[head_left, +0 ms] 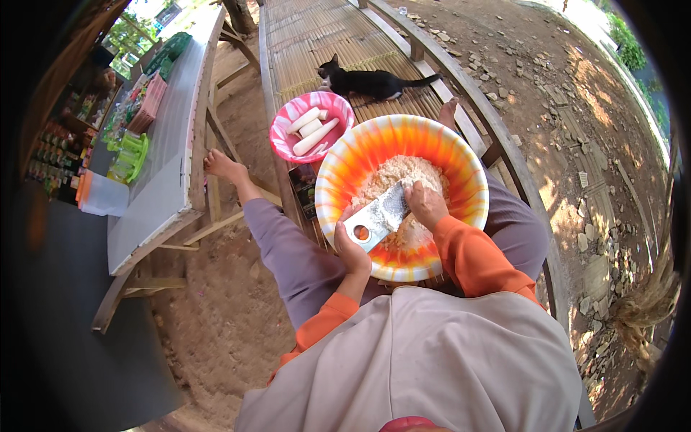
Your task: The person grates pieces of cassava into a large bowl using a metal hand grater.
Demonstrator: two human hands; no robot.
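A flat metal grater (pixel 384 216) with a round hole in its handle end leans into a large orange, yellow and white basin (pixel 335 162). My left hand (pixel 352 243) is closed round the grater's handle end. Fingers bent, my right hand (pixel 426 204) presses a piece of peeled cassava to the grater's upper face; the fingers hide most of that piece. Moist, pale grated cassava (pixel 403 171) is heaped in the basin under the grater. Beyond the basin to the left, a pink and white bowl (pixel 279 146) holds several peeled white cassava roots (pixel 317 135).
A black and white cat (pixel 371 81) is on the slatted bamboo platform (pixel 309 36), just past the bowls. Wooden rails (pixel 518 169) edge the platform on the right. At left stands a table (pixel 160 180) with a pink basket (pixel 150 103), a green rack (pixel 129 156) and a plastic container (pixel 103 194).
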